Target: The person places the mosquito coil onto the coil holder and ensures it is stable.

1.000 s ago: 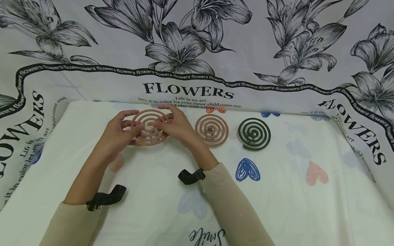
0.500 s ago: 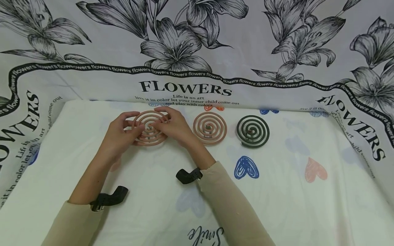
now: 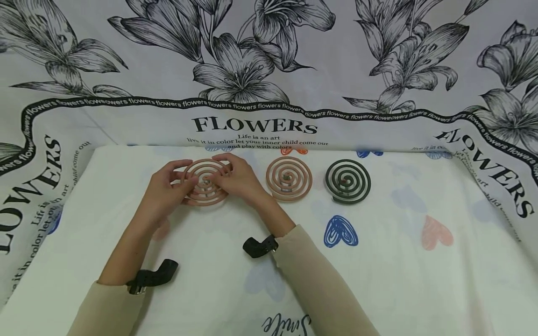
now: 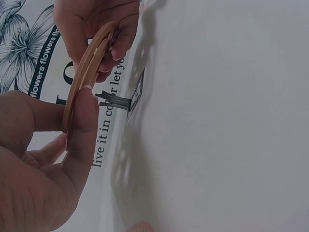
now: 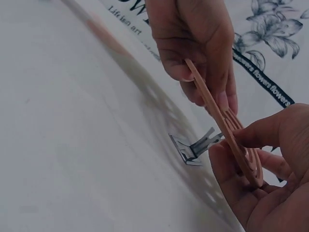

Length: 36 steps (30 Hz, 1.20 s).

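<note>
A brown mosquito coil (image 3: 207,190) is held between both hands. My left hand (image 3: 161,191) pinches its left rim between thumb and fingers, and my right hand (image 3: 239,175) grips the right side. Seen edge-on in the left wrist view, the coil (image 4: 79,79) is raised above the cloth, over a small metal coil stand (image 4: 116,101). The stand (image 5: 193,147) sits upright on the cloth in the right wrist view, its prongs reaching up close to the coil's middle. The fingers hide parts of both rims.
To the right, a second brown mosquito coil (image 3: 289,179) and a dark green coil (image 3: 348,181) stand in a row on the white cloth (image 3: 386,280). Behind them rises a flower-printed sheet (image 3: 168,121). Black wrist cameras (image 3: 153,276) are strapped to both wrists.
The head view has shifted slightly. Both hands keep their hold on the brown coil at nearly the same spot, with only slight finger movement.
</note>
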Each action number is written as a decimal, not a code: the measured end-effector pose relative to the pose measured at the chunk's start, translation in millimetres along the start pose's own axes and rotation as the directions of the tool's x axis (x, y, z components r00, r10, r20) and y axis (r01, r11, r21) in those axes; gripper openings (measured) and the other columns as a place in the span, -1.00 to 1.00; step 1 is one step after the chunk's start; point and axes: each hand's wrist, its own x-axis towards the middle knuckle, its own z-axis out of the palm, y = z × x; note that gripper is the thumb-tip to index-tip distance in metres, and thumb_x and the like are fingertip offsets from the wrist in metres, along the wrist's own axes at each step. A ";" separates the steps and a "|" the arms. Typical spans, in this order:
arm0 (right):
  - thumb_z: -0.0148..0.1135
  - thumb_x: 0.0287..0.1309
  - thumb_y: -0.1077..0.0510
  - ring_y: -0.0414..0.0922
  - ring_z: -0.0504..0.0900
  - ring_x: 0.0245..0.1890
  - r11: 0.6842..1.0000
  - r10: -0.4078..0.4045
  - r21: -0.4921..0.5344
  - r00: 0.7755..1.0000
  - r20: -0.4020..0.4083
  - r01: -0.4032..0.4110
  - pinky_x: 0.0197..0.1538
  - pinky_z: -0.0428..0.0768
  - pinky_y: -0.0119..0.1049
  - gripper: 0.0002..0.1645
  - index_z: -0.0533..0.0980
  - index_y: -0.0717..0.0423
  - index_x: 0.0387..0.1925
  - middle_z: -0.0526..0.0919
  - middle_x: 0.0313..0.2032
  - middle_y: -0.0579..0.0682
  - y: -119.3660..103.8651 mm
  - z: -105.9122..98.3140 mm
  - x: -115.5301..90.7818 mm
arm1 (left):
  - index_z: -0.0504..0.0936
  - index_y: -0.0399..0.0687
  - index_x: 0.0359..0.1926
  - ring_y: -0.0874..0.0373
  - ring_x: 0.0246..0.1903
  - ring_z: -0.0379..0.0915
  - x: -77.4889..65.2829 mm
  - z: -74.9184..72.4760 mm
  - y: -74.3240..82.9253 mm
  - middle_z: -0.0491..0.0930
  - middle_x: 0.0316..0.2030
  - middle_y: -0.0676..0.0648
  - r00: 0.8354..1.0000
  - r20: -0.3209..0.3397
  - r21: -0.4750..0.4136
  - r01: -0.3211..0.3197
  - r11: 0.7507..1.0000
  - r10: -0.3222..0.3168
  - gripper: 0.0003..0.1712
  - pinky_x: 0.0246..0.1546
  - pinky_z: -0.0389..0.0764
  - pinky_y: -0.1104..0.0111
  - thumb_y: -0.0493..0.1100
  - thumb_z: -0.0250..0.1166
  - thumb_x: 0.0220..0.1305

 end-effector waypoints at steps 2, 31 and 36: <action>0.44 0.32 0.18 -0.23 0.55 -0.41 1.000 -0.005 -0.006 1.000 -0.008 0.005 -0.38 0.56 -0.42 -0.42 0.54 0.03 0.34 0.61 -0.32 -0.07 2.0 0.4 -0.4 | 0.26 -0.12 0.59 0.43 -0.36 0.70 -0.5 1.8 -2.7 0.52 0.15 -0.32 1.000 -0.002 0.002 -0.010 1.000 0.010 -0.29 -0.35 0.79 0.43 -0.08 0.25 0.56; 0.46 0.29 0.17 -0.22 0.43 -0.45 0.996 -0.009 -0.088 0.999 -0.036 0.006 -0.31 0.46 -0.44 -0.42 0.55 0.03 0.32 0.46 -0.46 -0.12 -1.0 2.0 0.5 | 0.27 -0.08 0.59 0.47 -0.28 0.63 3.2 4.2 -5.7 0.53 0.20 -0.35 1.000 -0.022 0.088 0.017 0.996 -0.015 -0.28 -0.33 0.71 0.53 0.01 0.24 0.56; 0.44 0.31 0.16 -0.23 0.43 -0.46 0.996 -0.017 -0.093 0.999 -0.035 0.014 -0.34 0.45 -0.43 -0.41 0.54 0.02 0.34 0.46 -0.46 -0.12 -3.1 0.3 -0.1 | 0.28 -0.07 0.59 0.46 -0.29 0.64 4.1 4.7 -3.9 0.52 0.19 -0.34 1.000 -0.026 0.072 0.008 0.997 -0.006 -0.28 -0.34 0.72 0.52 0.00 0.25 0.56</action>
